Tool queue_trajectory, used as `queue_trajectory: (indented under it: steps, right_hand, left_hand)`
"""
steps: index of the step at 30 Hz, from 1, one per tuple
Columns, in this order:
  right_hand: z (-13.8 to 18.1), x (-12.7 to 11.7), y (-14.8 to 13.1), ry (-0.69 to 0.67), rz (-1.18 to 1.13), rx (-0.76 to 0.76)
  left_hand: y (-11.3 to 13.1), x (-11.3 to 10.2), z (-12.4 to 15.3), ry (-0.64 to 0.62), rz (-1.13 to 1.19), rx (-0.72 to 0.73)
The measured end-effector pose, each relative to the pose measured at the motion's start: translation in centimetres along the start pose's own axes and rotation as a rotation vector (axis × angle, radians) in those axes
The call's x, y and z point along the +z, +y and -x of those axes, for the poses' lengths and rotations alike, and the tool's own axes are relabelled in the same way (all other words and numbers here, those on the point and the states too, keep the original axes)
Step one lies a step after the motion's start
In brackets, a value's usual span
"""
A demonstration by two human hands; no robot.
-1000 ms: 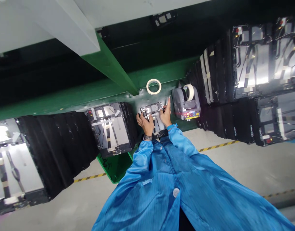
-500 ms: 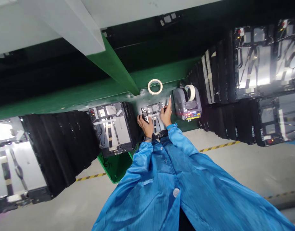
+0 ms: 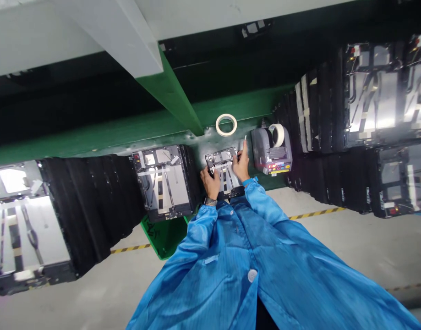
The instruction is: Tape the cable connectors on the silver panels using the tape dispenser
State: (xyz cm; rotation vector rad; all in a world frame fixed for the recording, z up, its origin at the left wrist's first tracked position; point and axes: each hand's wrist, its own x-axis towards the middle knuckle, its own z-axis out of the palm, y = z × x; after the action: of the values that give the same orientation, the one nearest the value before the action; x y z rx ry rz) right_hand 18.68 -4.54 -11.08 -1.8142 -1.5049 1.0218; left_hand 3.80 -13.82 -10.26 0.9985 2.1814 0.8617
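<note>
A flat electronic panel (image 3: 227, 170), silver with black cables and a dark frame, lies on the green bench right in front of me. My left hand (image 3: 211, 183) grips its left edge, thumb on top and fingers at the side. At the opposite edge, my right hand (image 3: 241, 167) holds the panel between thumb and fingers. Its index finger points up, and a small white strip of tape (image 3: 245, 137) sticks to that fingertip. Beyond the panel lies a roll of cream tape (image 3: 216, 125). Just right of my right hand stands a grey tape dispenser (image 3: 261, 145) with a roll on it.
Stacks of similar panels stand to the left (image 3: 177, 183) and far left (image 3: 41, 238). More panel stacks (image 3: 371, 101) rise on the right. A green bin (image 3: 169, 236) sits below the bench edge. A green post (image 3: 176, 94) comes down behind the bench.
The whole view has shifted, so the bench items sit slightly further right. Both hands stay on the panel, and the tape strip is still on the right index fingertip.
</note>
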Motion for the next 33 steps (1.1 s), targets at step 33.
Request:
queue_trajectory:
  steps: [33]
  right_hand:
    - [-1.7, 3.8, -4.5, -0.566, 0.245, -0.597]
  left_hand:
    - [0.0, 0.8, -3.0, 0.109, 0.098, -0.138]
